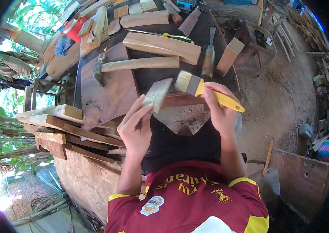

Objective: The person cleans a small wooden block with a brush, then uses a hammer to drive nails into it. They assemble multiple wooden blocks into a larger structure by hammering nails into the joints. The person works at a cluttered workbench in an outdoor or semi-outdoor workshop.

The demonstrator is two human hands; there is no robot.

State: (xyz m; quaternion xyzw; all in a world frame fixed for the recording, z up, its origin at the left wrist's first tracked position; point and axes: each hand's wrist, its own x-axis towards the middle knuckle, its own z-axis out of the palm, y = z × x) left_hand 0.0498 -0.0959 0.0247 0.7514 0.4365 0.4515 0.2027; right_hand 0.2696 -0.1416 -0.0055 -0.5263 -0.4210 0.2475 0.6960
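Note:
My left hand (136, 122) is closed around the lower end of a small flat piece of wood (158, 93), which tilts up over the near edge of the work table. Facing it, my right hand (223, 110) grips a paintbrush by its yellow handle (228, 101). The pale bristles (182, 80) point left toward the wood piece, with a small gap between them. Just beyond lie a claw hammer (141, 64) with a wooden handle and a chisel (209, 58) standing blade away from me.
Wood blocks (162, 47) and a brown board (112, 85) cover the dark table. A yellow-and-black handled tool (177, 37) lies behind them. Stacked planks (67, 124) stick out at the left. A red jug (74, 29) stands far left; a wooden stool (256, 44) is at the right.

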